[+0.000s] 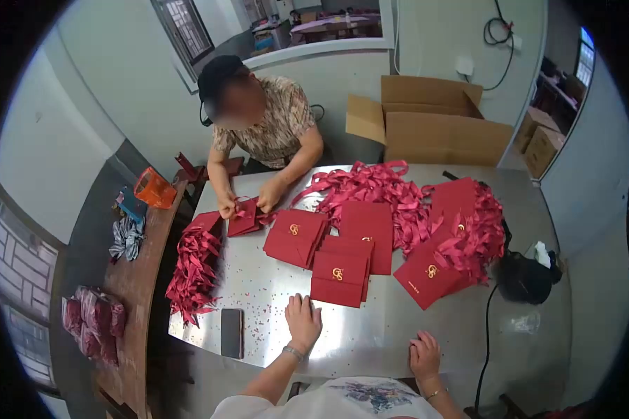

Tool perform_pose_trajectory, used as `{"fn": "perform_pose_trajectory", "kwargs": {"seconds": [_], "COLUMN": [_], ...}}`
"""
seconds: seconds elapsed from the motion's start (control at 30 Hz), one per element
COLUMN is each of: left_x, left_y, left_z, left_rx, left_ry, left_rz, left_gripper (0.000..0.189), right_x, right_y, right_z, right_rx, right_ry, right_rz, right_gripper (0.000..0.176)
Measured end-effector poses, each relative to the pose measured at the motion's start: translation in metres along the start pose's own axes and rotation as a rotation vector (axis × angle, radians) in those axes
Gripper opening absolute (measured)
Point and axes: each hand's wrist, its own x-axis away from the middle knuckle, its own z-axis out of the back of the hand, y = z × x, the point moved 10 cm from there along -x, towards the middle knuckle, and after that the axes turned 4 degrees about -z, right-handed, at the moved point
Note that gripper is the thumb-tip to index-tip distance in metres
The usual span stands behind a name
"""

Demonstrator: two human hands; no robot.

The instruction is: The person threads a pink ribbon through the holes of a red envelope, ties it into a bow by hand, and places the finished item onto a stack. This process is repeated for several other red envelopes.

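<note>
My left hand [303,322] lies palm down on the metal table, holding nothing, its fingertips just below a stack of red bags with gold lettering [337,274]. My right hand [425,355] rests near the table's front edge with fingers slightly bent and apart, also empty. Behind the front stack are another red bag stack [297,236] and a plain red bag [367,223]. More red bags [426,272] lie at the right, partly under a heap of ribbons [472,241]. A large pile of red ribbons [370,187] spreads behind the stacks.
Across the table [258,349], a co-worker [265,133] handles a small red bag [243,218]. A phone [232,334] lies left of my left hand. Ribboned bags [194,272] sit at the left edge. A black object [524,277] with a cable is right, a cardboard box [444,136] behind.
</note>
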Motion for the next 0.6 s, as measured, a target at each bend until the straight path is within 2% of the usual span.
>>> {"fn": "perform_pose_trajectory", "kwargs": {"seconds": [0.07,0.1,0.3,0.6], "left_x": [-0.002,0.002,0.001,0.003], "left_y": [0.008,-0.012,-0.006,-0.001], "left_z": [-0.012,0.013,0.006,0.009], "left_rx": [0.032,-0.003,0.103,0.008], "left_ry": [-0.008,-0.003,0.037,0.086], "left_rz": [0.011,0.004,-0.001,-0.025], "left_gripper": [0.051,0.051,0.05,0.049], "right_x": [-0.003,0.005,0.001,0.0], "right_y": [0.013,-0.012,-0.008,-0.009], "right_z": [0.001,-0.009,0.002,0.005], "right_rx": [0.027,-0.004,0.021,0.01], "right_ry": [0.024,0.02,0.053,0.057], "right_rz": [0.0,-0.016,0.002,0.024], "right_gripper": [0.018,0.018,0.015,0.014]}}
